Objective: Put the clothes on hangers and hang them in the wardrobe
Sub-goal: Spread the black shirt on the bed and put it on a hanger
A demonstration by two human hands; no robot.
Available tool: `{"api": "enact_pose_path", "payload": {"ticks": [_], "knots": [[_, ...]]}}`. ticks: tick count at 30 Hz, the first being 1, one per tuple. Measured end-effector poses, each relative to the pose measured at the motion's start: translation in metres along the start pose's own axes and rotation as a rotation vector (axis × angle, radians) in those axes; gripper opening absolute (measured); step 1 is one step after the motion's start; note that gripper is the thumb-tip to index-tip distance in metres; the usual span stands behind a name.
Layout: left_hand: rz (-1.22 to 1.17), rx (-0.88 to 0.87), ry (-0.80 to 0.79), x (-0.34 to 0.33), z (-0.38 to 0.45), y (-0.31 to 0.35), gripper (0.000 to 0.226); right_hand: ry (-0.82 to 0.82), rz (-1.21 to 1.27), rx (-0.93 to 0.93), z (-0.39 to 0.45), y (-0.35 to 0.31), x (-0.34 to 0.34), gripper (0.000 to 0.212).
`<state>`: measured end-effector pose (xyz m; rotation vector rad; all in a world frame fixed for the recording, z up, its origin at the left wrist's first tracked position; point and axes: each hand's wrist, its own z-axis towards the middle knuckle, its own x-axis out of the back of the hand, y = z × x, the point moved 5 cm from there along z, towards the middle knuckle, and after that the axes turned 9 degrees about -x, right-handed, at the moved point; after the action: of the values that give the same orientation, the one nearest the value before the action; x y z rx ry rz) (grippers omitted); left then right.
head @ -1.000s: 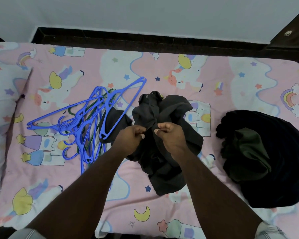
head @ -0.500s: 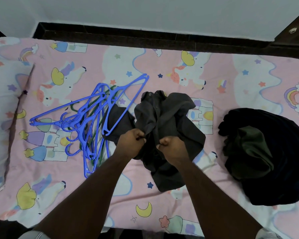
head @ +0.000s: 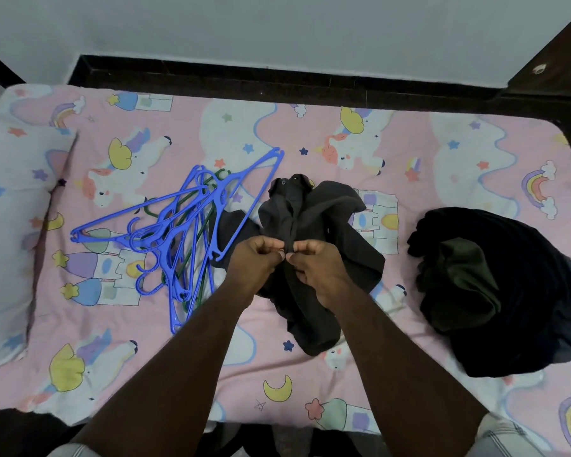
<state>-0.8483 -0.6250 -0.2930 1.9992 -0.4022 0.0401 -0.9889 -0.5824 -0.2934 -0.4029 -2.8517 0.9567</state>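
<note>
Left hand [head: 256, 258] and right hand [head: 317, 265], fingertips together: the button placket of a crumpled dark grey shirt [head: 314, 225] is pinched, the shirt heaped directly beneath them, collar beyond.

Lighting: soft, even, indoor; faint shadows only. Focus: sharp around both hands. Wide-angle bowing beyond them, towards edges.

Dark grey shirt [head: 314, 225], blue hangers [head: 185, 232], pink unicorn-print sheet [head: 442, 143], black clothes pile [head: 495, 285].

A bed [head: 459, 153] in pink unicorn sheeting stands against a pale wall [head: 277, 28].
</note>
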Motion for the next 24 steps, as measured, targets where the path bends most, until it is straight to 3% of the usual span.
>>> {"api": "enact_pose_path", "payload": {"ticks": [7, 10, 14, 17, 24], "knots": [[0.482, -0.272, -0.011, 0.002, -0.006, 0.024, 0.026, 0.177, -0.093, 0.019, -0.003, -0.002, 0.009, 0.002], [0.566, -0.309, -0.034, -0.002, -0.007, 0.025, 0.029, 0.260, -0.230, 0.097, -0.006, -0.005, 0.004, 0.006], [0.388, -0.195, -0.012, -0.002, -0.010, 0.021, 0.024, 0.254, -0.280, 0.137, -0.008, -0.006, -0.010, 0.015], [0.240, -0.111, 0.036, 0.003, -0.010, 0.014, 0.017, 0.202, -0.160, 0.089, -0.009, -0.003, -0.011, 0.005], [0.118, -0.069, 0.049, 0.006, -0.013, 0.008, 0.014, 0.075, -0.010, 0.006, -0.015, 0.001, -0.008, 0.016]]}}
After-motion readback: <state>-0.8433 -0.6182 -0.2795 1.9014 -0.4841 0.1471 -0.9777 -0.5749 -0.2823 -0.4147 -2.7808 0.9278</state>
